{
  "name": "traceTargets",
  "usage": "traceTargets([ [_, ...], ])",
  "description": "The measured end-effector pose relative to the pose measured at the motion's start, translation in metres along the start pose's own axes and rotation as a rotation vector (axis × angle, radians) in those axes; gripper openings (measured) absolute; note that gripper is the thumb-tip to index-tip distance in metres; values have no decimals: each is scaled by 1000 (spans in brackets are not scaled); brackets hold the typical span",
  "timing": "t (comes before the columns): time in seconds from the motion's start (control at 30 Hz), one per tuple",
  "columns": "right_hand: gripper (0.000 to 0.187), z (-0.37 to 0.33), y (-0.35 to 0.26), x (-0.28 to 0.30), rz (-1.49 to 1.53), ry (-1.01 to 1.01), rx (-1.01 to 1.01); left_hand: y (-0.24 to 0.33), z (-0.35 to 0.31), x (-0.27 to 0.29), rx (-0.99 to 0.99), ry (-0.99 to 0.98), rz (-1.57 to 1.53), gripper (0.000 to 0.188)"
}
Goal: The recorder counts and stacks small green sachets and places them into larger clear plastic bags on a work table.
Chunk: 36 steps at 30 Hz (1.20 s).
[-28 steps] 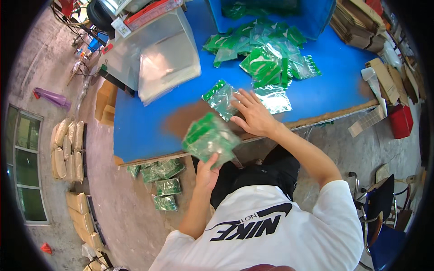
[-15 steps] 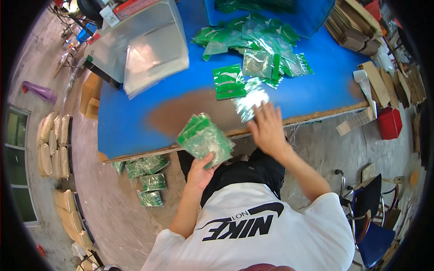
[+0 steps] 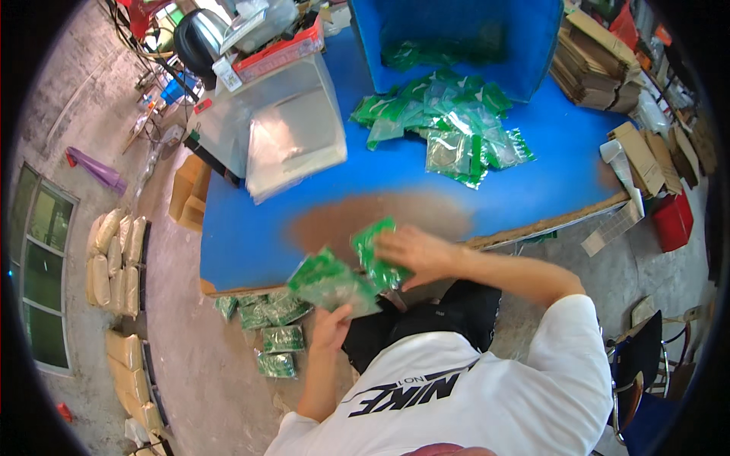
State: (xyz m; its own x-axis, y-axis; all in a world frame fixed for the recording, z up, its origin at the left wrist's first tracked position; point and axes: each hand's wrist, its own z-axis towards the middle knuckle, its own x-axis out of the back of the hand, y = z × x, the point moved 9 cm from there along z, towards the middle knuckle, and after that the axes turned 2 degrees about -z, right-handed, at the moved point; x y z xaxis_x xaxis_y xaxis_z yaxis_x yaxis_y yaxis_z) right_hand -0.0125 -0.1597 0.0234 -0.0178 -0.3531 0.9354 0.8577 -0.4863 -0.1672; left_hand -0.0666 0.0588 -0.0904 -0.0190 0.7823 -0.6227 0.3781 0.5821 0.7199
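Left hand (image 3: 329, 327) grips packet stack (image 3: 325, 277) by lower end, thumb on top; right hand (image 3: 418, 252) grips green packet (image 3: 370, 245) next to it, blur leaving count and contact unclear. Both by front edge of blue table (image 3: 243, 254). Best handling: firm, light left pinch, corners squared, film laid flat without folds. Rough edge could snag film; lift over it. Worn brown patch (image 3: 327, 219) gives right hand swinging room toward packet pile (image 3: 449, 114); clear sleeves (image 3: 300, 144) limit left side
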Motion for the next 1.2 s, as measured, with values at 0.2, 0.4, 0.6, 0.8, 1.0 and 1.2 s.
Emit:
traceTargets([
  [0.2,25,-18,33,27,860,99,-698,40,-3,-59,-85,-205,224,73],
  [0.4,52,-18,71,28,872,-67,-886,-4,24,-87,-16,-192,314,58],
  [0.6,76,-38,129,24,-515,213,-813,-20,-2,-63,99,2,-135,55],
  [0.8,27,7,13,6,505,16,-329,-16,6,-49,54,60,-156,51],
  [1.0,18,62,158,64,-366,578,-441,-17,-1,-48,91,101,-205,50],
  [1.2,10,77,227,68,-386,485,-392,-23,-1,-58,118,80,-253,53],
])
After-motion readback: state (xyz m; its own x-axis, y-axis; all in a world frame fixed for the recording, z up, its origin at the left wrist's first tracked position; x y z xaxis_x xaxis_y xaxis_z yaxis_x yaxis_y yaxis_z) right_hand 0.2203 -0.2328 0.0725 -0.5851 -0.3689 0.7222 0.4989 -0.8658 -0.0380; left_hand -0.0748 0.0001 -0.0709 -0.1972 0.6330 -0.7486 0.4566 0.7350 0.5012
